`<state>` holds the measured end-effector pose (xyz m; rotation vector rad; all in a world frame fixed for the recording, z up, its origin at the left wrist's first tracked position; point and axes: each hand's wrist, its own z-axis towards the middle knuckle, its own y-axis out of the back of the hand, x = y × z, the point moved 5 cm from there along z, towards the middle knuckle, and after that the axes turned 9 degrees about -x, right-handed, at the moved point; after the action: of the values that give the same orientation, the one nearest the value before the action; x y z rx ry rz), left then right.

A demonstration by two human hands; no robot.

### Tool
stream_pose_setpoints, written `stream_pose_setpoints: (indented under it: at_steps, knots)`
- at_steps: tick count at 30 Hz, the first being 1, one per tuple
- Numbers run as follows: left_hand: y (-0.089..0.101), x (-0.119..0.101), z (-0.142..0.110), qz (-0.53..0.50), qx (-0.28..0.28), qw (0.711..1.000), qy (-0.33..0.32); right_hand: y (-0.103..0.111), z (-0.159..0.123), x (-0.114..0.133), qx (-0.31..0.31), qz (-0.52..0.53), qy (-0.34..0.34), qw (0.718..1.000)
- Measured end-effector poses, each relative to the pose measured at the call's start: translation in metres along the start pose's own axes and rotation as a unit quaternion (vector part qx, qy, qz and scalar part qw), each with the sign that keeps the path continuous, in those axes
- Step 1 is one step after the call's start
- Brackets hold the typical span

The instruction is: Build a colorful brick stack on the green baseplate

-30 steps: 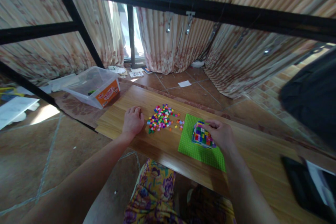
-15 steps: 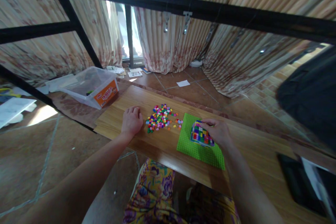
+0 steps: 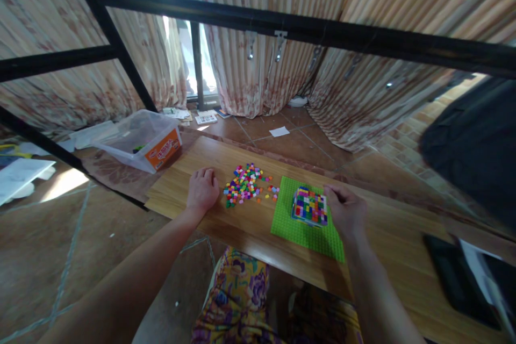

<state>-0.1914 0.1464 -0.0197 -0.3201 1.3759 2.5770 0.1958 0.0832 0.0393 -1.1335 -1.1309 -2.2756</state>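
In the head view, the left hand (image 3: 202, 189) rests on the table (image 3: 229, 228), its fingers close together and curled downward; whether anything lies under them cannot be told. Just to its right is a loose pile of bricks (image 3: 245, 181) in many colours, with a few strays reaching toward the green baseplate (image 3: 287, 223). The block (image 3: 309, 207), built of mixed-colour bricks, sits on that baseplate, right of the pile. The right hand (image 3: 345, 209) is at the block's right side, thumb and forefinger bent toward each other near its far right corner; whether they pinch a brick or touch the block cannot be told. At the table's far left end stands a clear tub (image 3: 133, 137) with an orange label (image 3: 163, 151). A black case (image 3: 453, 279) lies at the right.
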Motion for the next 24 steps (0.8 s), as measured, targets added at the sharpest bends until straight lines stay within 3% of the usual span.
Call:
stream_pose_setpoints:
  at_steps: [10, 15, 24]
  knots:
    - [0.000, 0.001, 0.000, 0.006, -0.005, 1.000, -0.008, -0.029, -0.006, -0.002, 0.062, -0.104, 0.080, 0.989]
    - [0.000, 0.000, 0.000, 0.001, -0.006, 1.000, -0.006, -0.033, -0.003, -0.005, 0.092, -0.101, 0.089, 0.987]
    - [0.001, -0.001, -0.001, 0.004, 0.006, 1.000, 0.004, -0.033, -0.008, -0.002, 0.088, -0.095, 0.101, 0.986]
